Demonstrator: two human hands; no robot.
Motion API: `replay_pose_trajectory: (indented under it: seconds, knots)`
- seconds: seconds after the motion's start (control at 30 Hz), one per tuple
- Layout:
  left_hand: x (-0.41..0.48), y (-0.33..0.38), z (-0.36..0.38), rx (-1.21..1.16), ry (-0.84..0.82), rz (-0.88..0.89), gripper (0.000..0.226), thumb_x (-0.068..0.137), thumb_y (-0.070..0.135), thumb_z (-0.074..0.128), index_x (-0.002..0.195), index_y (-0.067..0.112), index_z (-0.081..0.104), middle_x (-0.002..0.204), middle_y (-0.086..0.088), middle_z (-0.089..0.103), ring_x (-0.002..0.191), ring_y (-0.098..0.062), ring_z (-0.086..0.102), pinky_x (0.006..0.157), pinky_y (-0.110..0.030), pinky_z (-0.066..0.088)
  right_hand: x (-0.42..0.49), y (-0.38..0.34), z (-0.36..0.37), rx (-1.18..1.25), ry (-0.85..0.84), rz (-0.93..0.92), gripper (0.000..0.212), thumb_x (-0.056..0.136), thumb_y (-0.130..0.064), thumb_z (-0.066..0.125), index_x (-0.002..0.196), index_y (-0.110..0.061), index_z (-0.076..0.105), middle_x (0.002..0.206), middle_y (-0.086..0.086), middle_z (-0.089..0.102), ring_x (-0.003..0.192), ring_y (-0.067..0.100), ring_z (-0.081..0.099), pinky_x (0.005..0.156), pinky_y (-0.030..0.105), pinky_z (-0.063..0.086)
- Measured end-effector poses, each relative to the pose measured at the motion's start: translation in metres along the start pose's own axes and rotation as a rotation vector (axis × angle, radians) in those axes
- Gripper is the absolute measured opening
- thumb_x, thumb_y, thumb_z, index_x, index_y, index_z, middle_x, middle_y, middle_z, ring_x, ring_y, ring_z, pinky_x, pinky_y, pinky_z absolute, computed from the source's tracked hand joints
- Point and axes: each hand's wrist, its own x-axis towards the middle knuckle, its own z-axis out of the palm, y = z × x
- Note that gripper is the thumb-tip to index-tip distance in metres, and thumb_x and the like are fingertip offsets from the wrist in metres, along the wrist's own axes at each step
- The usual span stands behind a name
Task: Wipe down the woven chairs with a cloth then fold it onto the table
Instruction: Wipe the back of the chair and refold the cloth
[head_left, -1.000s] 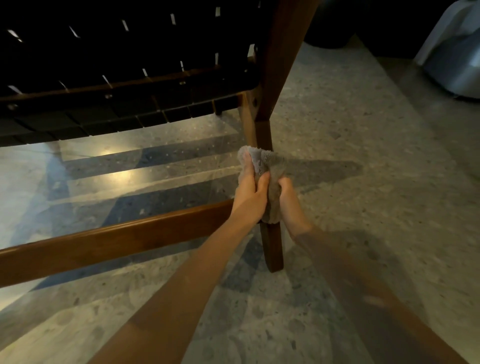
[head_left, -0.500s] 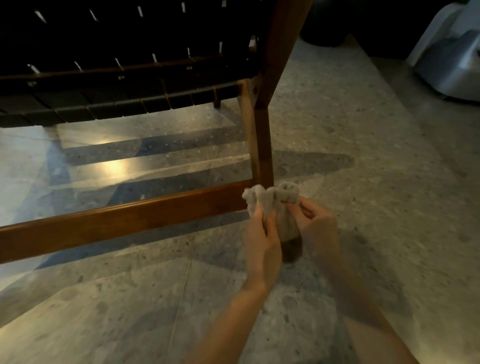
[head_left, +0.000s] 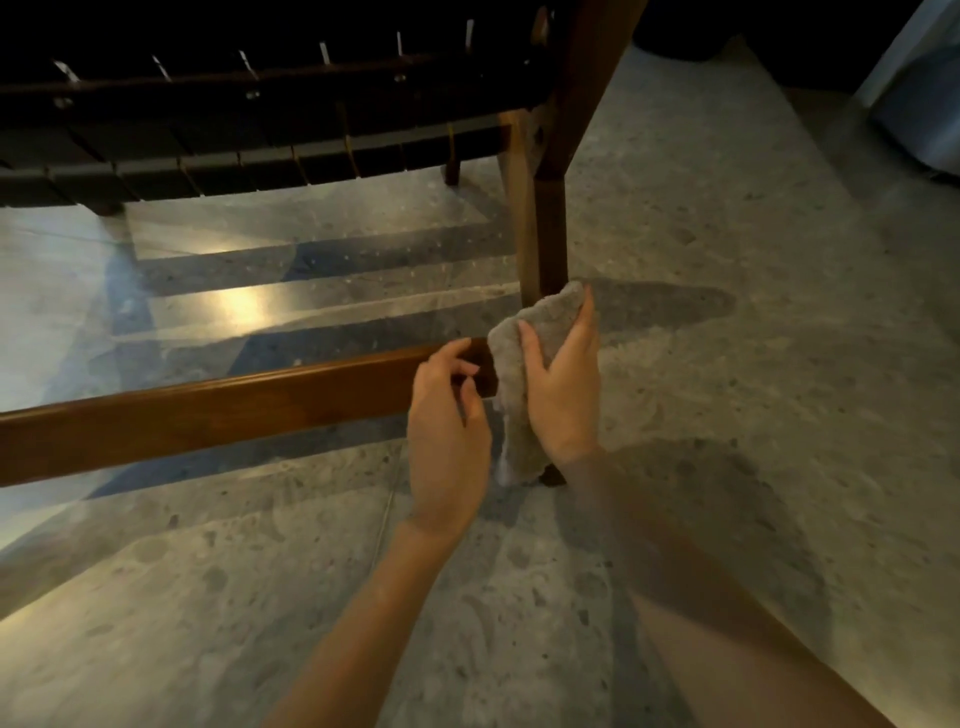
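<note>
A grey fluffy cloth (head_left: 540, 332) is wrapped against the lower part of the wooden chair leg (head_left: 540, 228). My right hand (head_left: 563, 395) holds the cloth against that leg, thumb on one side and fingers on the other. My left hand (head_left: 447, 436) hovers just left of the cloth with loosely curled fingers, holding nothing, beside the end of the low wooden crossbar (head_left: 208, 410). The chair's dark woven seat (head_left: 249, 156) spans the upper left. The foot of the leg is mostly hidden behind cloth and hand.
The speckled stone floor (head_left: 727, 364) stretches to the right and toward me, with a bright reflection under the chair. A pale grey object (head_left: 919, 93) stands at the far right edge. A dark round shape (head_left: 680, 31) sits behind the chair.
My left hand has let go of the cloth and drawn slightly left. My right hand now holds the cloth alone, flattened along the lower leg. The view shifted a little closer.
</note>
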Motion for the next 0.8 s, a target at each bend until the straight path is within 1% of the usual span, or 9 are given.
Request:
replay_pose_trajectory:
  seconds: [0.1,0.17,0.23,0.37,0.47,0.53,0.63,0.73,0.8]
  knots:
    - [0.014,-0.003,-0.009,0.037,-0.015,0.039,0.029,0.097,0.007,0.047,0.124,0.015,0.053,0.106,0.011,0.052,0.096,0.002,0.053,0.091,-0.019,0.047,-0.006,0.014,0.003,-0.034,0.055,-0.005,0.063,0.095,-0.048,0.049,0.147,-0.023,0.023,0.138,0.001,0.047,0.124,0.013,0.049,0.103,0.033,0.043]
    - [0.018,-0.002,-0.009,0.061,-0.058,0.077,0.03,0.097,0.008,0.046,0.124,0.017,0.052,0.105,0.01,0.052,0.098,-0.004,0.054,0.089,-0.023,0.048,-0.017,0.028,0.003,-0.062,0.04,0.062,0.066,0.095,-0.043,0.051,0.149,-0.019,0.022,0.146,0.008,0.04,0.132,0.021,0.041,0.111,0.036,0.033]
    - [0.02,-0.001,-0.006,0.087,-0.115,0.128,0.031,0.097,0.008,0.046,0.126,0.018,0.052,0.106,0.012,0.049,0.098,-0.006,0.054,0.086,-0.018,0.046,-0.036,0.044,0.001,-0.07,-0.079,0.14,0.069,0.095,-0.037,0.051,0.151,-0.017,0.015,0.153,0.012,0.027,0.14,0.027,0.027,0.114,0.037,0.022]
    - [0.015,-0.002,0.006,0.212,-0.282,0.216,0.032,0.098,0.012,0.044,0.128,0.021,0.05,0.112,0.01,0.047,0.103,-0.005,0.049,0.082,-0.011,0.037,-0.068,0.056,-0.006,0.069,-0.112,0.211,0.056,0.099,-0.028,0.047,0.147,-0.013,0.023,0.147,0.011,0.035,0.137,0.023,0.034,0.107,0.023,0.034]
    - [0.016,-0.003,0.007,0.3,-0.416,0.234,0.033,0.096,0.011,0.046,0.127,0.021,0.05,0.118,0.005,0.049,0.107,-0.01,0.05,0.088,-0.022,0.043,-0.061,0.052,-0.017,-0.195,-0.195,0.187,0.067,0.091,-0.023,0.061,0.145,-0.011,0.022,0.144,0.017,0.035,0.131,0.032,0.038,0.106,0.04,0.036]
    - [0.022,-0.004,0.004,0.471,-0.586,0.31,0.035,0.095,0.01,0.049,0.128,0.021,0.047,0.119,0.002,0.05,0.106,-0.016,0.053,0.085,-0.028,0.045,-0.053,0.046,-0.03,-0.319,-0.24,0.166,0.068,0.085,-0.019,0.068,0.139,-0.009,0.027,0.135,0.019,0.041,0.12,0.034,0.045,0.097,0.041,0.041]
    - [0.037,-0.002,-0.006,0.729,-0.924,0.426,0.043,0.094,0.014,0.053,0.135,0.017,0.039,0.125,-0.003,0.047,0.111,-0.024,0.053,0.077,-0.027,0.038,-0.045,0.023,-0.057,-0.266,-0.293,0.174,0.05,0.082,-0.018,0.072,0.119,-0.014,0.038,0.111,0.009,0.053,0.099,0.026,0.055,0.078,0.029,0.048]
    - [0.045,0.006,-0.02,0.624,-1.117,0.356,0.07,0.093,0.028,0.056,0.149,0.015,0.017,0.143,-0.005,0.035,0.125,-0.022,0.045,0.089,-0.024,0.036,-0.039,-0.011,-0.079,-0.095,-0.386,0.072,0.033,0.085,-0.019,0.07,0.101,-0.017,0.042,0.092,0.006,0.054,0.081,0.021,0.056,0.065,0.023,0.048]
    - [0.052,0.018,-0.033,0.525,-1.117,0.356,0.079,0.09,0.034,0.06,0.15,0.014,0.012,0.15,-0.004,0.027,0.132,-0.021,0.038,0.103,-0.027,0.036,-0.037,-0.039,-0.081,-0.106,-0.445,0.026,0.04,0.081,-0.02,0.074,0.105,-0.015,0.043,0.091,-0.004,0.053,0.08,0.0,0.056,0.067,0.012,0.045]
